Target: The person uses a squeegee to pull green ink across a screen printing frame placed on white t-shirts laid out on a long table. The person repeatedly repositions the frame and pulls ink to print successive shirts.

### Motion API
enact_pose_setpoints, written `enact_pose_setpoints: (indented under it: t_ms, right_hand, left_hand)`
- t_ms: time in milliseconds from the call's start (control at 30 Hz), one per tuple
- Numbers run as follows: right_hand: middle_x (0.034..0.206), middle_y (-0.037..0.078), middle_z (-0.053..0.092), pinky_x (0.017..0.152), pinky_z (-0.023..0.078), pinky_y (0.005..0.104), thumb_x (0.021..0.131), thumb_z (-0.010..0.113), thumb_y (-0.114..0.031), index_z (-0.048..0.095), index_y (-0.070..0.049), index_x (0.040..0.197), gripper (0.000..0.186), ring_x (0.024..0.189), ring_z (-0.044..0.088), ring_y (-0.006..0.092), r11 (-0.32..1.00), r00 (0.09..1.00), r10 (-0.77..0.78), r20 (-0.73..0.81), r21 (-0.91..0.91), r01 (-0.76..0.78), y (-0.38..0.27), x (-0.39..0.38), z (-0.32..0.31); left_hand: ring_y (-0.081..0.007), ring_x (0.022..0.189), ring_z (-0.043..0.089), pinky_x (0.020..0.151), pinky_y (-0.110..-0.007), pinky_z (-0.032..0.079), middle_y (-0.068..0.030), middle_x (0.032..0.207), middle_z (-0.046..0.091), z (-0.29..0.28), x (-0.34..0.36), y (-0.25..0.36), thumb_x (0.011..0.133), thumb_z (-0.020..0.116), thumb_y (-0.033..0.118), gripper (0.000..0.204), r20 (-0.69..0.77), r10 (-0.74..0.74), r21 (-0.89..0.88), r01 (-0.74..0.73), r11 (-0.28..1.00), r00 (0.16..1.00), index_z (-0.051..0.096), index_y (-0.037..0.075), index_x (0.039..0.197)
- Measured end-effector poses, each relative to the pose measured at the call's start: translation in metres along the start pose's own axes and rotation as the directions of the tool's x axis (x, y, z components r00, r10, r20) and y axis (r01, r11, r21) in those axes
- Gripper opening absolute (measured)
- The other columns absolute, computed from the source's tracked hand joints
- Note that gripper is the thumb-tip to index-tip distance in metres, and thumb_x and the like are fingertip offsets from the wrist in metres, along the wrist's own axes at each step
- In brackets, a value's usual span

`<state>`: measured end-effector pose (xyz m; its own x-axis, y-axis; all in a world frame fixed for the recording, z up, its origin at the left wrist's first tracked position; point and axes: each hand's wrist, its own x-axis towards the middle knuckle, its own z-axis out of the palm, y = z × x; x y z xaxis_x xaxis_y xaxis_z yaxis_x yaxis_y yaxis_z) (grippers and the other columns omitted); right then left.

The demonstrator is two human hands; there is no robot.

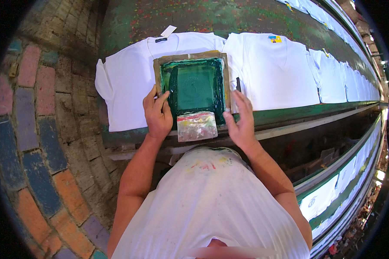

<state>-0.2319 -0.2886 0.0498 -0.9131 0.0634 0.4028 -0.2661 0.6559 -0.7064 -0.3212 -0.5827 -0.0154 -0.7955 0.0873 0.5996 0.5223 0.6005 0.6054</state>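
Note:
A wooden screen-printing frame (pixel 224 77) with green ink over its mesh (pixel 192 88) lies on a white T-shirt (pixel 125 90). A paint-stained squeegee (pixel 196 127) lies across its near edge. My left hand (pixel 158 113) has its fingers curled on the frame's left edge. My right hand (pixel 242 121) is open at the frame's right edge, thumb and fingers apart, with nothing visible held in it. The shirt beneath has a tag (pixel 168 31) at its collar.
More white T-shirts (pixel 274 73) lie in a row along the long green table (pixel 203 17), receding rightward. Another rack of shirts (pixel 333 181), some printed, runs at lower right behind a dark gap. A floor of painted bricks (pixel 47 164) is on the left.

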Motion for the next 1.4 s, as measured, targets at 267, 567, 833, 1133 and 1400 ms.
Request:
enact_pose_setpoints:
  t_ms: [267,567,833,1133,1400]
  right_hand:
    - [0.154,0.014,0.065,0.118,0.05,0.0359,0.112,0.069,-0.007,0.043,0.002,0.173,0.067,0.14,0.06,0.019,0.706,0.863,0.337,0.376,0.505,-0.496,0.045,-0.004,-0.004]
    - [0.162,0.016,0.057,0.124,0.046,0.0381,0.111,0.072,-0.014,0.043,0.005,0.172,0.069,0.144,0.058,0.0231,0.652,0.925,0.364,0.11,0.679,-0.337,0.075,-0.003,-0.072]
    - [0.158,0.016,0.064,0.125,0.044,0.0376,0.111,0.068,-0.011,0.053,0.006,0.166,0.059,0.143,0.06,0.0224,0.61,0.842,0.531,-0.098,0.733,-0.3,0.193,-0.022,-0.251]
    - [0.151,0.016,0.068,0.117,0.052,0.038,0.117,0.061,-0.013,0.055,0.008,0.162,0.051,0.133,0.068,0.0216,0.632,0.715,0.658,-0.236,0.688,-0.355,0.293,-0.059,-0.447]
    - [0.15,0.014,0.069,0.117,0.049,0.036,0.115,0.062,-0.009,0.061,0.007,0.158,0.047,0.135,0.065,0.0198,0.725,0.81,0.57,-0.14,0.549,-0.416,0.325,-0.022,-0.437]
  left_hand:
    - [-0.0416,0.14,0.061,0.11,-0.045,0.054,-0.0294,0.158,0.061,-0.005,-0.002,0.016,0.088,0.068,-0.019,0.047,-0.091,0.024,-0.071,-0.03,0.997,0.996,0.08,0.003,0.129]
    - [-0.0345,0.142,0.064,0.119,-0.046,0.051,-0.0256,0.157,0.065,0.05,0.025,0.109,0.099,0.074,-0.011,0.032,-0.055,-0.212,-0.311,0.185,0.932,0.976,0.079,0.0,0.128]
    - [-0.0371,0.141,0.064,0.121,-0.046,0.047,-0.0258,0.153,0.067,0.228,0.049,0.257,0.097,0.075,-0.008,0.032,-0.02,-0.092,-0.42,0.075,0.904,0.996,0.08,0.002,0.127]
    - [-0.0414,0.149,0.055,0.125,-0.049,0.044,-0.0261,0.168,0.055,0.392,0.045,0.419,0.087,0.073,-0.015,0.047,0.216,-0.095,-0.574,0.205,0.793,0.972,0.082,0.008,0.128]
    - [-0.0382,0.156,0.052,0.128,-0.046,0.042,-0.0271,0.169,0.051,0.397,0.035,0.395,0.09,0.071,-0.016,0.045,0.118,-0.221,-0.546,0.249,0.8,0.968,0.081,0.007,0.127]
